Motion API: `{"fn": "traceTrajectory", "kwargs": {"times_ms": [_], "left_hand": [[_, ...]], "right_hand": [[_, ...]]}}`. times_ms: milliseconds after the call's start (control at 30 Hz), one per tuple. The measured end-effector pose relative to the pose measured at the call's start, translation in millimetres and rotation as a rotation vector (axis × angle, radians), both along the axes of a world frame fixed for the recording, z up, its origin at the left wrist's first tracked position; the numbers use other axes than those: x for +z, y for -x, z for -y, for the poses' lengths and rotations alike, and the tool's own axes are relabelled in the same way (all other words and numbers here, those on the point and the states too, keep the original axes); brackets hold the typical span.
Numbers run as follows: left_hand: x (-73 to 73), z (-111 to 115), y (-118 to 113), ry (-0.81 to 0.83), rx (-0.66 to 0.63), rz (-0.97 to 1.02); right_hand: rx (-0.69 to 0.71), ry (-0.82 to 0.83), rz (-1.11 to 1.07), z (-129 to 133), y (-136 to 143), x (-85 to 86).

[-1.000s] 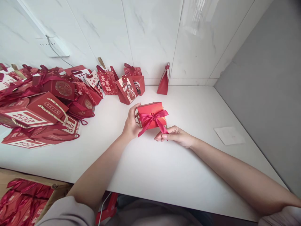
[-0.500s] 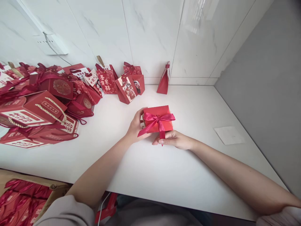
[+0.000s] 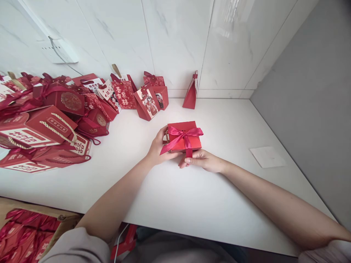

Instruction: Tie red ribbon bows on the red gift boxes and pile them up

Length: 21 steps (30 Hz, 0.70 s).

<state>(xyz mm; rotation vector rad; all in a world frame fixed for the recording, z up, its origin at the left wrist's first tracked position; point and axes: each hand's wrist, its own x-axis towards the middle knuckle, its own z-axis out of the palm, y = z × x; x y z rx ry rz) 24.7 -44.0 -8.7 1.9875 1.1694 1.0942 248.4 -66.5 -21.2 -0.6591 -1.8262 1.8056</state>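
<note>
A small red gift box (image 3: 175, 127) with a pinkish-red satin bow (image 3: 185, 134) on top is held over the white table. My left hand (image 3: 159, 148) grips its left side, with some fingers hidden under and behind it; a twisted cord handle (image 3: 166, 136) shows at that side. At the front of the box, my right hand (image 3: 201, 160) pinches the hanging ribbon tail (image 3: 189, 152) between thumb and fingers.
Several red gift boxes (image 3: 59, 124) are heaped on the table's left. Smaller ones (image 3: 148, 102) stand along the tiled wall, one (image 3: 190, 93) apart. A white paper (image 3: 267, 157) lies at right. Bottom left, a carton (image 3: 59, 233) holds ribboned red boxes.
The box and both hands have shifted very slightly upward and to the left. My right fingers have slid a little along the ribbon tail; its lower end no longer shows below them.
</note>
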Motion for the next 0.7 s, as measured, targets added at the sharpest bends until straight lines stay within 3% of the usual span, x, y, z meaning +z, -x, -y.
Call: {"fn": "traceTrajectory", "kwargs": {"times_ms": [700], "left_hand": [[6.5, -0.4, 2.2, -0.064, 0.023, -0.003]], "right_hand": [[-0.076, 0.136, -0.031, -2.1, 4.1, 2.3]]}}
